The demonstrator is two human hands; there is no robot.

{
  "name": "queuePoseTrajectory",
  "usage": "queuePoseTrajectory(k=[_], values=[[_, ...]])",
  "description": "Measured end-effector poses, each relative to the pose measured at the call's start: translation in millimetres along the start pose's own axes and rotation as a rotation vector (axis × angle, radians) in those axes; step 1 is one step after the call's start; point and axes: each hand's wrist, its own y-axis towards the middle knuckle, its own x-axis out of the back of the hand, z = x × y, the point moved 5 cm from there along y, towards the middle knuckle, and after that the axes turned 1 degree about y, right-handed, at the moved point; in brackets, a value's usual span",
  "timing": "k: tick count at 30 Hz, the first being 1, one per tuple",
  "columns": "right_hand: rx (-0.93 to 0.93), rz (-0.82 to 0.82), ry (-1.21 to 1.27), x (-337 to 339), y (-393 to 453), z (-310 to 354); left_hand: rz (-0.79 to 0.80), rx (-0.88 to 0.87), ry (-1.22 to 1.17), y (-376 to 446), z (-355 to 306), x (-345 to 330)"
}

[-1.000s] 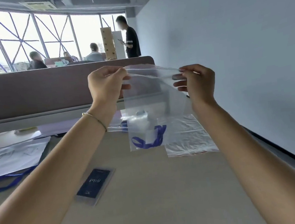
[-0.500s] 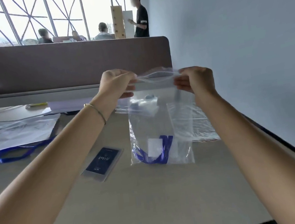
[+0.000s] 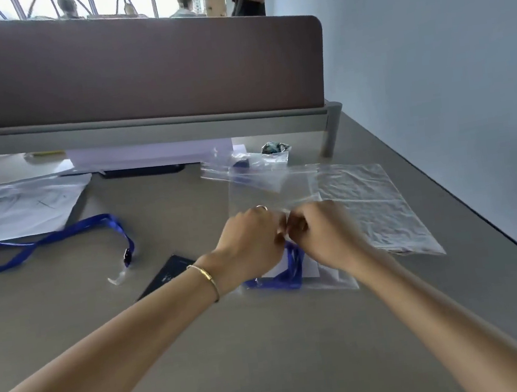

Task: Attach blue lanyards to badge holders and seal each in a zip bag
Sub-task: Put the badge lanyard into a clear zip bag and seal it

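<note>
On the desk [image 3: 300, 352] now, no longer held up | zip bag [image 3: 331, 279] with blue lanyard [image 3: 287, 278] lies flat | your left hand [image 3: 249, 242] and right hand [image 3: 323, 236] meet, apparently pinching its zip strip | sealing nearly done.

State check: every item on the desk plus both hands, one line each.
left hand: pinching zip bag top
right hand: pinching zip bag top
zip bag: on desk, lanyard and badge inside, seal hidden
loose lanyard: flat on desk, unattached
dark badge holder: flat, unbagged
empty bags: flat, stacked
</note>
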Motion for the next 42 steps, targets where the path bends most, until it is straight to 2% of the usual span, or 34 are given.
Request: queuePoseTrajectory(k=[8,11,18,22,25,29,31,34,36,42], values=[[0.034,-0.026,-0.097,-14.7,-29.5,9.9,-0.018,-0.040,0.204,-23.9,-12.6,-14.1],[0.058,-0.086,-0.081,-22.2,-38.4,14.4,-0.097,-0.069,0.185,-30.6,-13.6,-19.7],[0.071,-0.074,-0.092,-37.0,-50.5,12.6,-0.113,-0.042,0.040,-43.5,3.1,-40.7],[-0.062,0.145,-0.096,-47.1,-50.4,0.4,-0.087,0.033,-0.008,-43.7,14.7,-43.3],[-0.144,0.324,-0.132,-55.2,-50.6,-10.4,-0.001,0.060,-0.045,-44.2,20.7,-48.1],[-0.169,0.370,-0.132,-50.0,-50.3,-8.7,0.090,0.073,-0.074,-45.5,19.5,-46.4],[-0.171,0.335,-0.089,-42.2,-47.6,-6.8,0.037,0.064,-0.107,-43.4,18.0,-35.3],[-0.088,0.064,0.052,-22.7,-30.4,0.9,-0.173,0.010,-0.102,-27.5,15.2,-10.6],[-0.037,-0.040,0.136,-18.4,-13.2,7.0,-0.189,-0.001,-0.084,-6.4,13.5,-5.3],[-0.017,0.043,-0.005,-47.4,20.5,-13.0,-0.088,0.037,-0.023,28.8,30.5,-40.4]])
